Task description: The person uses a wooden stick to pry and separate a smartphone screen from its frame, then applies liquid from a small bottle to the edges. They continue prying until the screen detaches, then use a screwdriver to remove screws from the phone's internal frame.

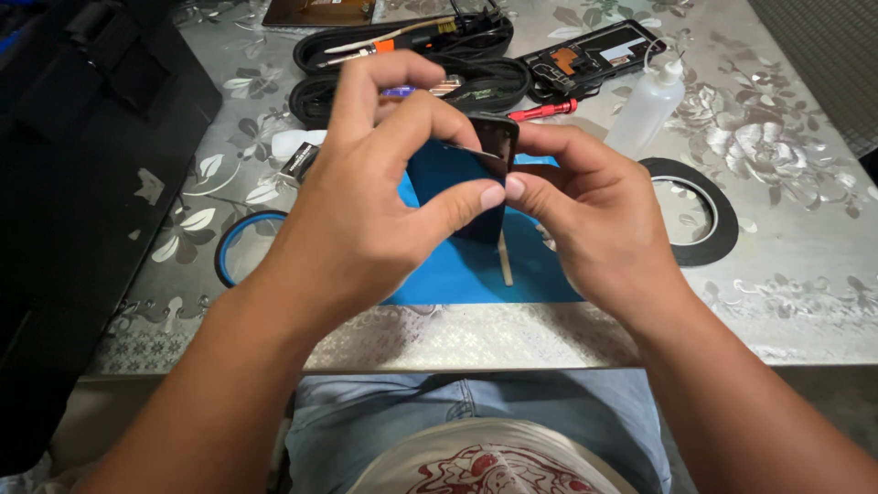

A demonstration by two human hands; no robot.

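Both of my hands hold a small dark phone upright above a blue work mat. My left hand wraps its fingers over the phone's top and left side, thumb pressed on its near edge. My right hand grips the right side, thumb tip touching the left thumb. Most of the phone is hidden behind my fingers. A thin pale stick lies on the mat just below the hands.
An open black tool case with tools lies behind. A red screwdriver, a white squeeze bottle, a black tape roll, a blue-rimmed ring and a dismantled phone surround the mat. A black bag fills the left.
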